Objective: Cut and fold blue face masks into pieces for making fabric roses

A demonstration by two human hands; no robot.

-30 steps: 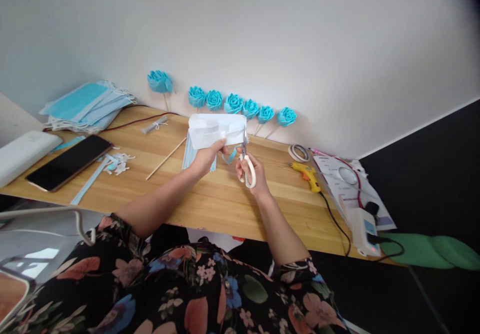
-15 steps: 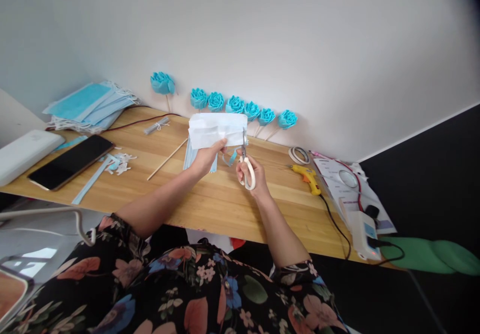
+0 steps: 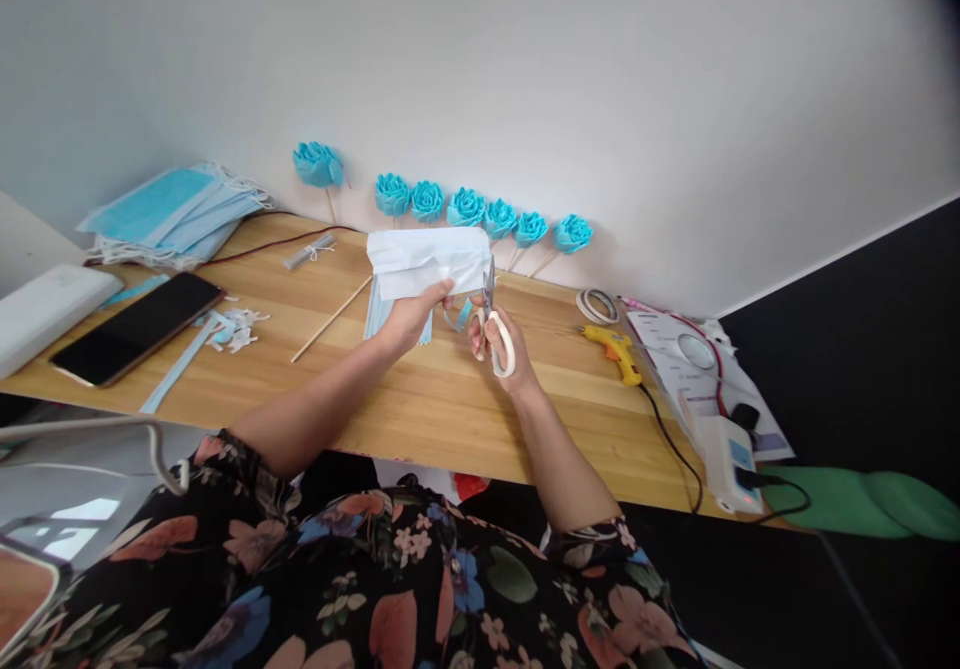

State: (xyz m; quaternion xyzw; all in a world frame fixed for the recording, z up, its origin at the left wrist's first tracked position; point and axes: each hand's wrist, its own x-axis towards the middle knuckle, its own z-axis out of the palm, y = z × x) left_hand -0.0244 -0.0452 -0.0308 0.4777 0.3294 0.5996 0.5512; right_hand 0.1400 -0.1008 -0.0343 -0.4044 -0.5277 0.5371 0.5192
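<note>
My left hand [image 3: 412, 317] pinches a white and pale blue face mask [image 3: 427, 259] by its lower edge, thumb on top. In my right hand [image 3: 514, 349] are white-handled scissors [image 3: 501, 344], their blades pointing away from me at the mask's right edge. The blades look a little parted. A short blue strip [image 3: 463, 314] hangs between my hands, under the mask. Below the mask, pale blue pleated material [image 3: 377, 314] lies on the table, partly hidden by my left hand and the mask.
Several blue fabric roses [image 3: 466, 206] on sticks lean against the wall. A stack of masks [image 3: 161, 209], a phone [image 3: 139, 329], a white box [image 3: 52, 314], scraps [image 3: 236, 329] and a stick [image 3: 330, 319] are to the left. Rightward lie tape rolls [image 3: 598, 306], a yellow glue gun [image 3: 615, 349] and a power strip [image 3: 731, 464].
The scissors have opened slightly, their handles spreading in my right hand. The mask has shifted a little to the left. The view has moved slightly.
</note>
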